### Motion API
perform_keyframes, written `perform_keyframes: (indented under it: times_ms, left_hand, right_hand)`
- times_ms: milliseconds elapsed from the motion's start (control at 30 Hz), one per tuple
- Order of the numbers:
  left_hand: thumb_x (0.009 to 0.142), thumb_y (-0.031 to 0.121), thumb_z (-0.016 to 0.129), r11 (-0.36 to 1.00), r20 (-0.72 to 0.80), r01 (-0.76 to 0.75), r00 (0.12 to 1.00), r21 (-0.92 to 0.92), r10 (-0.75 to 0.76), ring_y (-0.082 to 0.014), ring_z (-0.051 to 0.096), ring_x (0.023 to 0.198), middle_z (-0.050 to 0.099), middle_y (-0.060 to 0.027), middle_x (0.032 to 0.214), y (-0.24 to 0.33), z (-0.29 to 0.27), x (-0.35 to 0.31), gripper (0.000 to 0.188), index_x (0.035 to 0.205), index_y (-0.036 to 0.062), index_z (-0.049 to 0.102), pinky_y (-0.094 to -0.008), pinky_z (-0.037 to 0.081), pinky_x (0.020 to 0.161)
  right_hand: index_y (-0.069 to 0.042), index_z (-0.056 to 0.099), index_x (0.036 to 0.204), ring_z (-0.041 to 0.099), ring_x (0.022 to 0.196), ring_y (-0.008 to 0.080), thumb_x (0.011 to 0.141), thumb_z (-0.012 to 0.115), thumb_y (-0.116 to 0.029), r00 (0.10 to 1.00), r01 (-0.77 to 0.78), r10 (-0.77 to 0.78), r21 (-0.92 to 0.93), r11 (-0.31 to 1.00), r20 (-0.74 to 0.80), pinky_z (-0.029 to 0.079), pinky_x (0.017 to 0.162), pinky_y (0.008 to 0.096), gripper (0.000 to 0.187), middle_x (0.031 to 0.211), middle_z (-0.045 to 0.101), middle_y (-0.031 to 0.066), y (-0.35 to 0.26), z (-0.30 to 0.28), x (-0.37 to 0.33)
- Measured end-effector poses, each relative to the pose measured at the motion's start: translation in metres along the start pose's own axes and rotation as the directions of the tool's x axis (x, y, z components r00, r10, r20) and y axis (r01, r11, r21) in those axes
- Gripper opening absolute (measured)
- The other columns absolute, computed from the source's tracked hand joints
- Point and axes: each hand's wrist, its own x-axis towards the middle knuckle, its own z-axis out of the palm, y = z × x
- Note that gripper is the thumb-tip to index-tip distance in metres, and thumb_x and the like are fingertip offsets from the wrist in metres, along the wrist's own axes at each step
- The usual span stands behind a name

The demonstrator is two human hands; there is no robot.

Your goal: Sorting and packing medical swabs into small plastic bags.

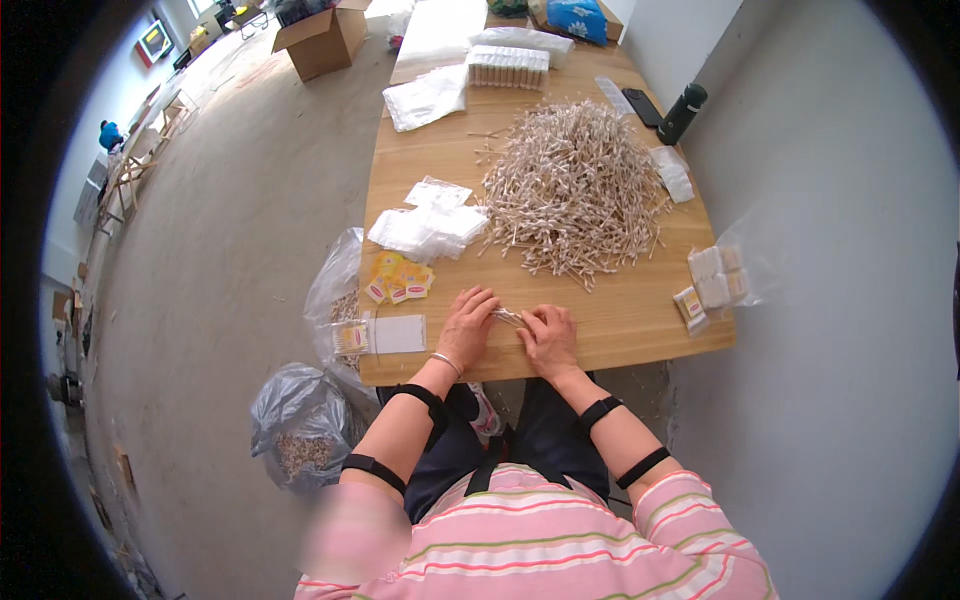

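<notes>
Close to the near edge of the wooden table (620, 330), a small bundle of cotton swabs (508, 317) lies between my two hands. My left hand (468, 325) closes on one end of it, and my right hand (550, 335) pinches the other end. Just beyond my hands rises a large loose pile of cotton swabs (575, 190). Left of the pile lie clear plastic bags (430, 228), with yellow printed cards (400, 278) nearer to me. A filled pack of swabs (351, 338) sits at the left edge beside a white flat piece (400, 334).
Wrapped packs (718, 275) stand at the right edge by the wall (830, 300). Farther back are a phone (642, 107), a dark bottle (683, 113) and a stack of bundled swabs (508, 68). On the floor stand a grey plastic bag (303, 400) and a cardboard box (322, 45).
</notes>
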Motion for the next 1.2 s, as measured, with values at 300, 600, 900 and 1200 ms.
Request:
perform_keyframes:
  times_ms: [300, 600, 900, 1200]
  left_hand:
    - [0.076, 0.011, 0.067, 0.977, -0.206, 0.171, 0.959, -0.125, -0.194, -0.0295, 0.056, 0.096, 0.061, -0.0085, 0.095, 0.01, 0.002, -0.021, 0.011, 0.086, 0.0053, 0.066, -0.0441, 0.039, 0.098]
    - [0.079, 0.014, 0.066, 0.99, -0.12, 0.131, 0.985, 0.058, -0.124, -0.0304, 0.042, 0.122, 0.05, -0.0129, 0.125, 0.031, -0.003, -0.023, 0.038, 0.115, 0.0077, 0.057, -0.0467, 0.031, 0.106]
    - [0.08, 0.014, 0.065, 0.998, -0.078, 0.06, 0.995, 0.016, -0.059, -0.0303, 0.046, 0.119, 0.054, -0.0118, 0.12, 0.024, -0.001, -0.022, 0.03, 0.108, 0.0053, 0.059, -0.0474, 0.03, 0.107]
    - [0.078, 0.014, 0.066, 0.998, -0.099, 0.055, 0.993, -0.03, -0.058, -0.0303, 0.049, 0.113, 0.055, -0.0112, 0.112, 0.028, -0.003, -0.021, 0.024, 0.1, 0.0057, 0.059, -0.0443, 0.033, 0.105]
  right_hand:
    - [-0.01, 0.067, 0.084, 0.054, 0.085, 0.0279, 0.077, 0.065, -0.013, 0.977, -0.153, 0.155, 0.024, 0.988, -0.144, 0.045, 0.075, 0.0397, 0.008, 0.084, 0.057, 0.0067, 0.035, -0.004, 0.009]
    - [-0.01, 0.065, 0.092, 0.054, 0.095, 0.029, 0.08, 0.057, -0.01, 0.981, 0.056, -0.101, 0.252, 0.966, 0.169, 0.044, 0.085, 0.0389, 0.015, 0.095, 0.058, 0.01, -0.01, 0.027, 0.03]
    - [-0.012, 0.055, 0.114, 0.04, 0.116, 0.0342, 0.081, 0.058, -0.019, 0.919, -0.383, 0.364, -0.127, 0.915, -0.149, 0.035, 0.096, 0.0477, 0.034, 0.125, 0.045, 0.0099, 0.031, 0.0, 0.051]
    - [-0.015, 0.06, 0.115, 0.043, 0.113, 0.0271, 0.077, 0.055, -0.011, 0.996, 0.082, -0.083, 0.045, 0.996, 0.027, 0.035, 0.097, 0.0424, 0.039, 0.121, 0.053, 0.0021, 0.0, 0.026, 0.031]
